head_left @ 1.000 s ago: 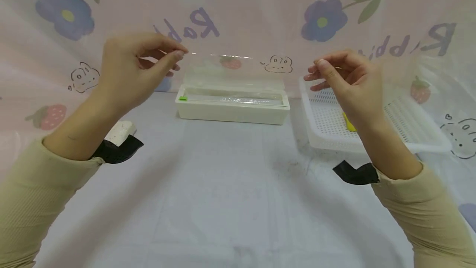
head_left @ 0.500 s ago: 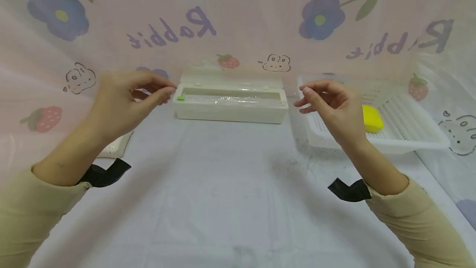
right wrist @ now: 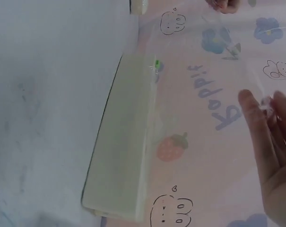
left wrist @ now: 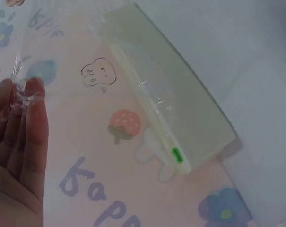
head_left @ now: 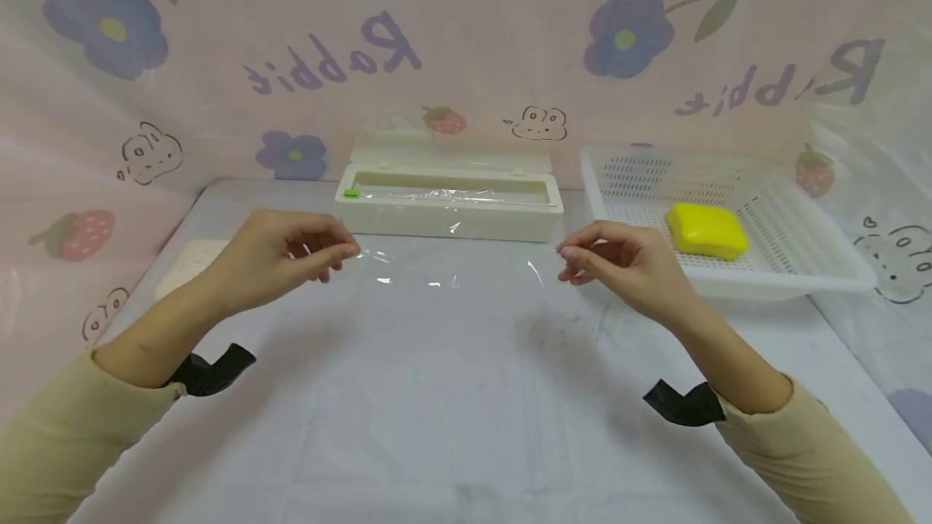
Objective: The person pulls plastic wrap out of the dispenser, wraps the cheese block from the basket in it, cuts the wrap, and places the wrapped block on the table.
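Observation:
Both hands hold a sheet of clear cling film (head_left: 444,269) stretched between them, seen mainly by its glints. My left hand (head_left: 280,265) pinches one corner between thumb and fingers; in the left wrist view the film bunches at those fingertips (left wrist: 35,86). The other corner is pinched by my right hand (head_left: 633,269), with crumpled film showing at the fingers in the right wrist view. Behind the hands stands a long cream cling film box (head_left: 510,225), its lid (head_left: 451,154) raised. A roll of film lies inside, and a small green piece (head_left: 352,193) sits at its left end.
A white perforated basket (head_left: 764,285) stands at the right with a rounded yellow block (head_left: 706,230) in it. A pale, speckled object (head_left: 191,261) lies at the left, partly hidden by my left forearm. A printed curtain (head_left: 480,39) hangs behind the white table (head_left: 451,395).
Both hands have come down from above the box to in front of it, keeping the film between them. The yellow block and the pale object at left show more now.

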Demonstrator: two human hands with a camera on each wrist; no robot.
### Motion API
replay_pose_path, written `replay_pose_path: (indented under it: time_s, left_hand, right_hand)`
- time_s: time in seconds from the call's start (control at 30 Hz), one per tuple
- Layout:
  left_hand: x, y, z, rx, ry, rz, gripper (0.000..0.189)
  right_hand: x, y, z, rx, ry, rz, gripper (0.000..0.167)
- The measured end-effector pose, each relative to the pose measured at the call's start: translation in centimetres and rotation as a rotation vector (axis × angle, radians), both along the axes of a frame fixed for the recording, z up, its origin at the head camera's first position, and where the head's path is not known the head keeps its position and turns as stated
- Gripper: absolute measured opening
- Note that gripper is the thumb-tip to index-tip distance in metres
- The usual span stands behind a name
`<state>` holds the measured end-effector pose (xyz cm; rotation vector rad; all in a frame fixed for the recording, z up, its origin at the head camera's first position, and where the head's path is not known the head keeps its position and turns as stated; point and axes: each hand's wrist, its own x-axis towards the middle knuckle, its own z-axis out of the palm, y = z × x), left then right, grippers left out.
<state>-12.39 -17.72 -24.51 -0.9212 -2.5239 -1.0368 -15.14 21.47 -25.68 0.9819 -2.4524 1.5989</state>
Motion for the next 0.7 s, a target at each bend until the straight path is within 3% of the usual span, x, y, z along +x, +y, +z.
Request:
replay_pose_path:
  time_s: [0.1, 0.27, 0.53, 0.7]
  left_hand:
    - [0.2, 0.1, -1.0, -0.03, -0.085, -0.058, 0.003]
    - [0.1, 0.4, -2.7, -0.089, -0.209, -0.08, 0.006]
    - [0.0, 0.4, -5.1, -0.136, -0.315, -0.098, 0.008]
    - [0.3, 0.5, -6.6, -0.153, -0.382, -0.123, 0.004]
  right_hand:
    - [0.0, 0.4, -0.9, 0.085, -0.031, 0.069, 0.009]
    - [-0.2, 0.7, -2.7, 0.167, -0.127, 0.11, 0.009]
    - [-0.3, 0.9, -5.3, 0.223, -0.236, 0.133, 0.008]
    - [-0.2, 1.1, -6.9, 0.256, -0.219, 0.167, 0.011]
